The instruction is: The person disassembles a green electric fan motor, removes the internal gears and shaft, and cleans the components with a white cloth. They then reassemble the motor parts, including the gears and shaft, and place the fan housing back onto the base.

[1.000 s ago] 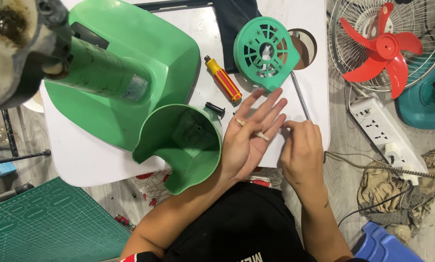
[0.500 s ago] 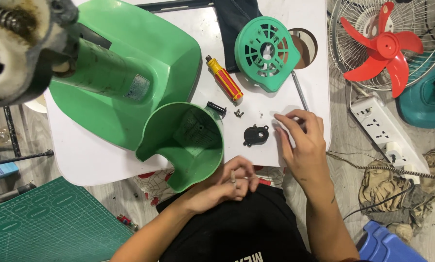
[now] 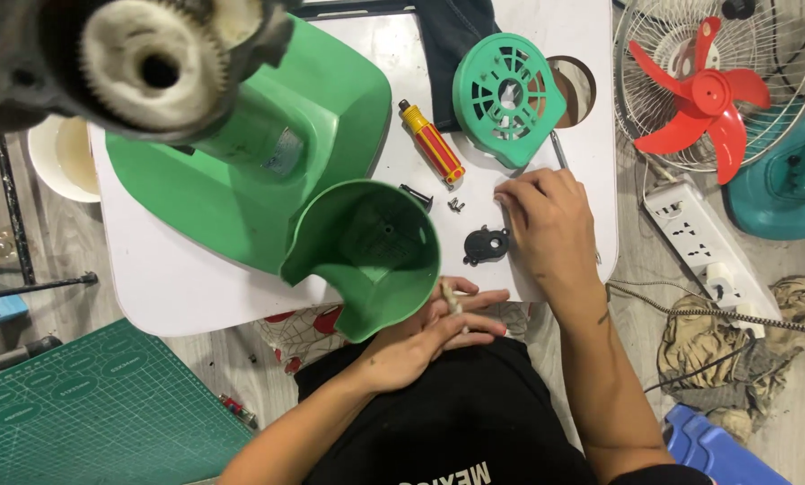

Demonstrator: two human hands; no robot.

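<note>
Resting fingertips-down on the white table [image 3: 546,36], the right hand [image 3: 550,229] grips nothing visible.
Near the table's front edge, the left hand [image 3: 429,337] pinches a small pale piece [image 3: 450,295] beside the black cover [image 3: 487,244].

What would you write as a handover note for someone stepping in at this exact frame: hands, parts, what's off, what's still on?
Left hand: below the table edge by the lap, fingers curled around a small pale item; what it is cannot be told.
Right hand: palm down on the white table, fingertips near the thin metal rod.
Parts: small black cover lies just left of the right hand; loose screws and a black pin beside the yellow-red screwdriver; green vented motor cover lies off, behind them.
Done: vented cover and black cover are off.
Left: green fan body with its green shell still stands on the table.
</note>
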